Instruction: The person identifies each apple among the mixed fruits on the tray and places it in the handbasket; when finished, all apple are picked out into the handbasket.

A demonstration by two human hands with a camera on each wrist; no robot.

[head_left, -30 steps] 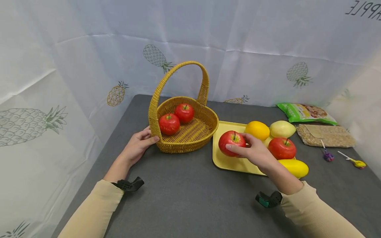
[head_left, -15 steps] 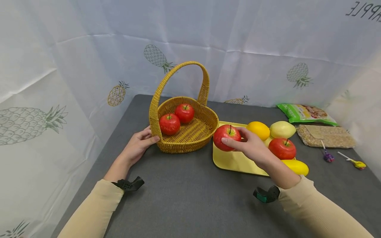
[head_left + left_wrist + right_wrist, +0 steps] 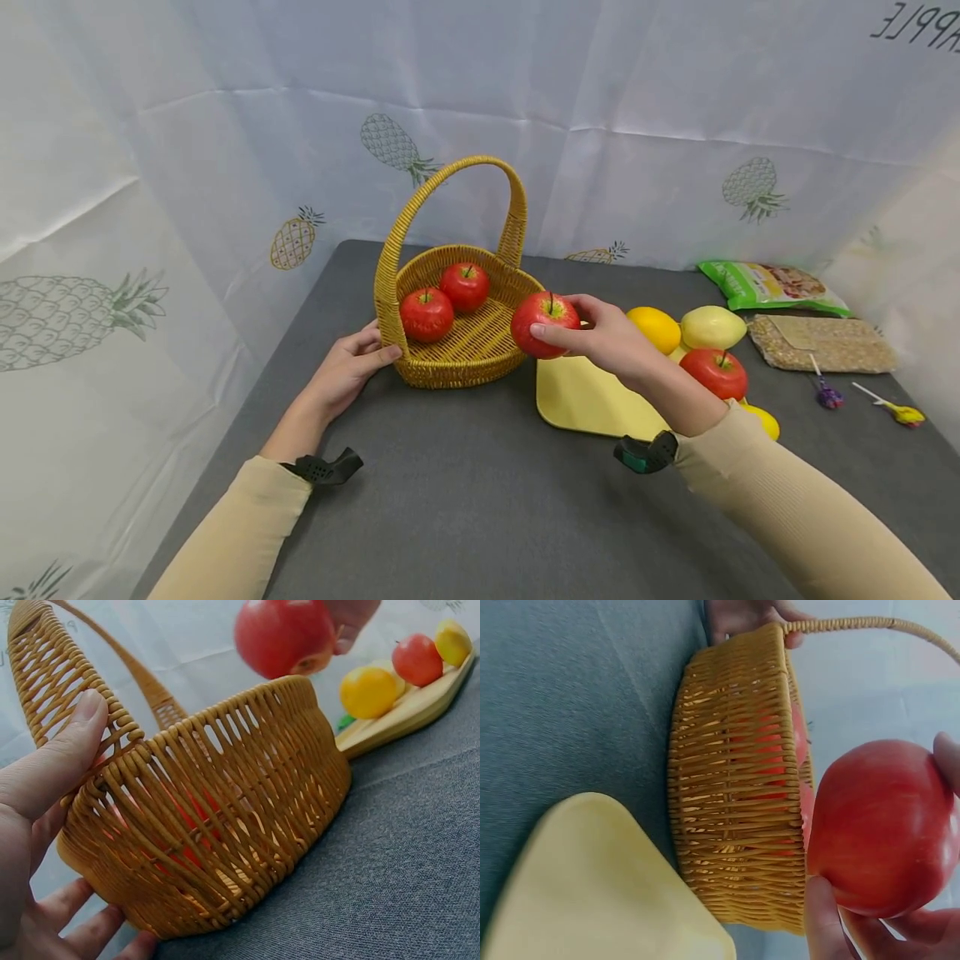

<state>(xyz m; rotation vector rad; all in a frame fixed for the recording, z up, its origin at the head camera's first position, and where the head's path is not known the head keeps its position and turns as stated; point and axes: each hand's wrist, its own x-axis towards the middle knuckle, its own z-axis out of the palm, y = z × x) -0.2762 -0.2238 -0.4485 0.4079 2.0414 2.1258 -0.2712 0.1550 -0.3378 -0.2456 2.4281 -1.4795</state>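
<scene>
My right hand (image 3: 611, 337) grips a red apple (image 3: 546, 323) in the air at the right rim of the wicker basket (image 3: 465, 373). In the right wrist view, fingers and thumb wrap that apple (image 3: 885, 825) just beyond the basket's rim. At the basket's left end, my left hand (image 3: 348, 367) holds its side, the thumb on the foot of the handle and the other fingers lower on the wall, as the left wrist view shows. Inside the basket sit two red apples, one at the left (image 3: 426, 315) and one behind it (image 3: 465, 287).
A yellow tray (image 3: 585, 408) stands right of the basket. On it are an orange (image 3: 655, 330), a pale lemon (image 3: 712, 327), another apple (image 3: 716, 372) and a partly hidden yellow fruit (image 3: 763, 421). Farther right lie a green packet (image 3: 776, 286), a grain bag (image 3: 821, 342) and two lollipops (image 3: 828, 393).
My right hand has carried the apple left and up, from above the tray to the basket's right rim. The left hand and basket have stayed in place.
</scene>
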